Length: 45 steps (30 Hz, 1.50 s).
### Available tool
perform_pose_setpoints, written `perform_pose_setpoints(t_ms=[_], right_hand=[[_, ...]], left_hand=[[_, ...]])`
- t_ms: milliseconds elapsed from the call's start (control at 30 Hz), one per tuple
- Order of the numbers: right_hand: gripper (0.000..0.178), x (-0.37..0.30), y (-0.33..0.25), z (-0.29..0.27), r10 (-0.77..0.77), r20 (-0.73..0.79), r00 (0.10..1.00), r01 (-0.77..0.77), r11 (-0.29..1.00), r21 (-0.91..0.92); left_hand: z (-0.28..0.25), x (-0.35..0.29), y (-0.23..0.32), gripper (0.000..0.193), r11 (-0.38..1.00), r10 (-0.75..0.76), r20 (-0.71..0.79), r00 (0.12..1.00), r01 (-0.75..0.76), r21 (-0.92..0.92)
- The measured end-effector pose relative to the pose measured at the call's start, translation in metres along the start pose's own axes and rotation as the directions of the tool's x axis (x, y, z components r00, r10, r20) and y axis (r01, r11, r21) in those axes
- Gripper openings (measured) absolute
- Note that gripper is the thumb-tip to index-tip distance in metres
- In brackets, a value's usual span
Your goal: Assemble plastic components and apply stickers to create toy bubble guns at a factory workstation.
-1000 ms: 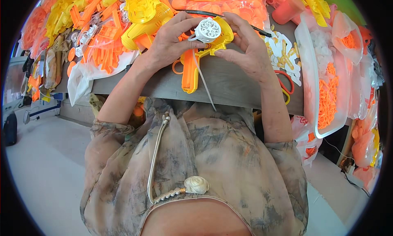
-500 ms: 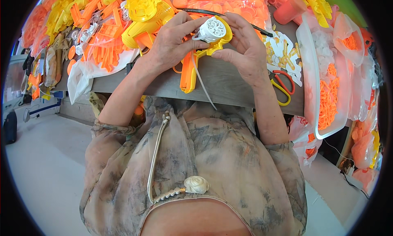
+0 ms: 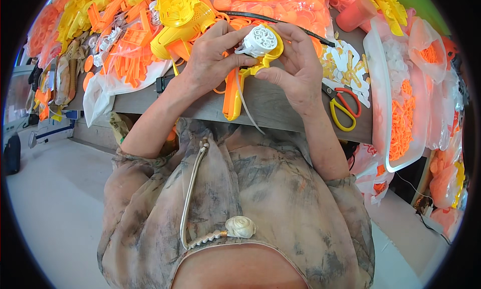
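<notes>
Between my two hands, above the table's front edge, is a yellow plastic toy shell [image 3: 263,63] with an orange handle part [image 3: 231,96] pointing down toward me. A white round nozzle part [image 3: 262,40] with a pattern of holes in its face sits at the shell's upper end. My left hand [image 3: 215,53] is closed, fingers and thumb gripping the white part from the left. Wrapped round the yellow shell's right side is my right hand [image 3: 298,71], its thumb pressed near the shell's lower edge. A thin pale tube [image 3: 246,106] hangs below. How deep the white part sits is hidden.
Scissors [image 3: 343,108] with red and yellow handles lie on the grey table [image 3: 290,111] to the right. Beyond them stands a white tub [image 3: 378,88] of small orange parts [image 3: 402,118]. Yellow shells [image 3: 183,26] and orange pieces [image 3: 133,63] pile up at the left.
My hands, the shell and the white part have shifted slightly down toward me. Both grips stay much the same.
</notes>
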State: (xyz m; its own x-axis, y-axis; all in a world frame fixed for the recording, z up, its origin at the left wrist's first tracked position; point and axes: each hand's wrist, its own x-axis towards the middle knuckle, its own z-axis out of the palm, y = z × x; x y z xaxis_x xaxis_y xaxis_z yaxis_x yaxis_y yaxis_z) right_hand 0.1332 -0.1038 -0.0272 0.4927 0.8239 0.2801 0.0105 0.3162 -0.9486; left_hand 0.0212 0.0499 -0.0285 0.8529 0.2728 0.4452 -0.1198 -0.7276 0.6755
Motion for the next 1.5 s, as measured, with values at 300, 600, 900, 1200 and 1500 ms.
perform_pose_setpoints(t_ms=[300,600,900,1200,1500], right_hand=[[0.064,-0.004,0.000,0.004,-0.042,-0.041,0.998,0.042,0.999,0.018],[0.064,-0.006,0.003,-0.001,-0.027,-0.049,0.998,0.033,0.992,0.124],[0.074,-0.002,0.004,-0.008,0.022,-0.022,1.000,-0.020,0.994,0.106],[0.074,-0.008,0.015,-0.014,-0.006,-0.076,0.997,0.019,0.984,0.177],[0.073,-0.013,0.010,-0.007,-0.038,-0.063,0.997,0.044,0.996,0.082]], left_hand=[[0.000,0.002,0.010,0.051,0.989,0.098,0.034,0.995,-0.101,0.105],[0.003,0.005,0.012,0.049,0.999,-0.009,0.060,0.998,0.006,0.046],[0.002,0.009,-0.003,0.047,0.974,-0.136,0.114,0.984,0.154,-0.169],[0.008,0.012,0.000,0.048,0.971,-0.120,0.107,0.987,0.139,-0.195],[0.003,0.011,0.009,0.050,0.998,-0.006,0.107,0.994,0.013,-0.065]])
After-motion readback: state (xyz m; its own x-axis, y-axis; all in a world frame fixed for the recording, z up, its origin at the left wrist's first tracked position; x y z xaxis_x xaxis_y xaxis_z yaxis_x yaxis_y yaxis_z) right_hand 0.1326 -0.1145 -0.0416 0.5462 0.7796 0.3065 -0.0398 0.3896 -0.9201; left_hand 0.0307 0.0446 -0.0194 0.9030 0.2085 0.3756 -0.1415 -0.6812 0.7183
